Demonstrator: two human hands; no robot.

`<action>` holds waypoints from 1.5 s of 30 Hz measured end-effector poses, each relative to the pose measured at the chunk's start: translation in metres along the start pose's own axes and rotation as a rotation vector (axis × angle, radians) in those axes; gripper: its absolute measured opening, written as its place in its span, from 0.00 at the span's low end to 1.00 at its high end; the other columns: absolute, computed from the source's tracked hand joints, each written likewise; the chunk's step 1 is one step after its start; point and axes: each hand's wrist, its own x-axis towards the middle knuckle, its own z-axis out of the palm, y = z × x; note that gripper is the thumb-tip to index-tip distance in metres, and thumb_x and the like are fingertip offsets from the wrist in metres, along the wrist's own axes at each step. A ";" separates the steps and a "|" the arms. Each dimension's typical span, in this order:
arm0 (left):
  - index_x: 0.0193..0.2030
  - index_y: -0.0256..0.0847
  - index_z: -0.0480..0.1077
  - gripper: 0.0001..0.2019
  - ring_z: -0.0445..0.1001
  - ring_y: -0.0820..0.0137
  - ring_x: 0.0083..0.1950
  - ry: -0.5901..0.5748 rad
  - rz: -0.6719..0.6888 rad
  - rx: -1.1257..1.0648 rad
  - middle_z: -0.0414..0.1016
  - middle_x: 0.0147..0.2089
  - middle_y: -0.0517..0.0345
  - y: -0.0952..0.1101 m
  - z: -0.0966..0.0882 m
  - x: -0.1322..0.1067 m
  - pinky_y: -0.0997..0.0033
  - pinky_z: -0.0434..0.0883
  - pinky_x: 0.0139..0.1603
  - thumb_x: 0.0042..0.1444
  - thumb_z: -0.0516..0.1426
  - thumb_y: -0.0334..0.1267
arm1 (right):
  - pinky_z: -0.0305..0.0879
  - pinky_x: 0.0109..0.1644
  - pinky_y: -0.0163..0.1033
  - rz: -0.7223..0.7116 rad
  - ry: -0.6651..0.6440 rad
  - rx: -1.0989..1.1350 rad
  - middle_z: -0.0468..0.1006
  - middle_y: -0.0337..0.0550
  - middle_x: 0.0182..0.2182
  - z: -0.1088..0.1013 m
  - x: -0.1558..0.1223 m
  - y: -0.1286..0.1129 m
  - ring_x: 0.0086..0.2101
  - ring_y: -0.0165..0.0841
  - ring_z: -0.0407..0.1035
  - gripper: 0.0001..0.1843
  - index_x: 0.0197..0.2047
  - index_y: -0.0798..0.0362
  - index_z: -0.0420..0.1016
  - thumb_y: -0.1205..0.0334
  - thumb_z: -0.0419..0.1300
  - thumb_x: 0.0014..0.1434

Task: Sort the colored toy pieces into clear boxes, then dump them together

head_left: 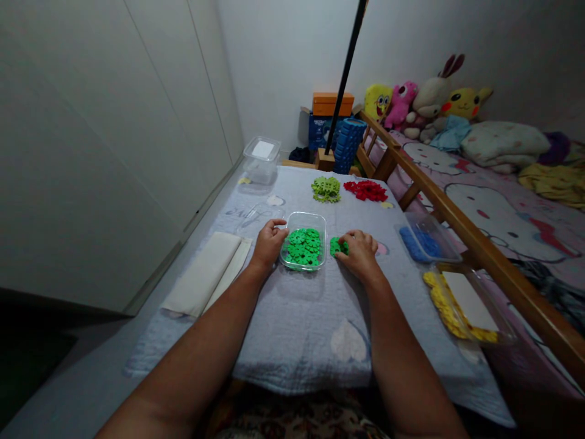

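Head view: right hand (pixel 359 251) touches green pieces (pixel 334 247) (box (pixel 311 220) alongside).

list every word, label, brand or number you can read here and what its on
No text is clearly readable.
Blue box: pale print, too small and blurred.
Tablecloth: script-like marks at left, too faint.
White card on the far-left clear container: no writing discernible.
White label on the near-right container: likewise.

only illegible lettering (pixel 241 212) on the tablecloth (pixel 297 329)
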 end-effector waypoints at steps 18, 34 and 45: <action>0.46 0.40 0.71 0.20 0.55 0.75 0.22 -0.006 0.005 0.005 0.58 0.21 0.72 0.001 0.000 -0.001 0.75 0.54 0.25 0.46 0.62 0.46 | 0.64 0.45 0.45 0.030 0.131 0.627 0.76 0.40 0.29 -0.019 0.009 -0.007 0.35 0.39 0.69 0.07 0.28 0.47 0.72 0.54 0.61 0.53; 0.45 0.40 0.72 0.20 0.56 0.75 0.22 -0.004 -0.016 -0.032 0.58 0.21 0.72 0.006 0.001 -0.003 0.75 0.54 0.24 0.45 0.63 0.45 | 0.65 0.53 0.46 -0.060 0.113 0.562 0.83 0.42 0.34 -0.030 0.027 -0.064 0.41 0.39 0.74 0.04 0.33 0.49 0.76 0.61 0.61 0.60; 0.43 0.40 0.71 0.18 0.55 0.75 0.21 -0.005 -0.026 -0.048 0.58 0.20 0.73 0.010 0.002 -0.003 0.74 0.53 0.25 0.45 0.63 0.44 | 0.52 0.58 0.50 -0.150 -0.146 0.103 0.85 0.44 0.39 -0.005 0.056 -0.101 0.46 0.42 0.72 0.07 0.40 0.48 0.81 0.67 0.62 0.62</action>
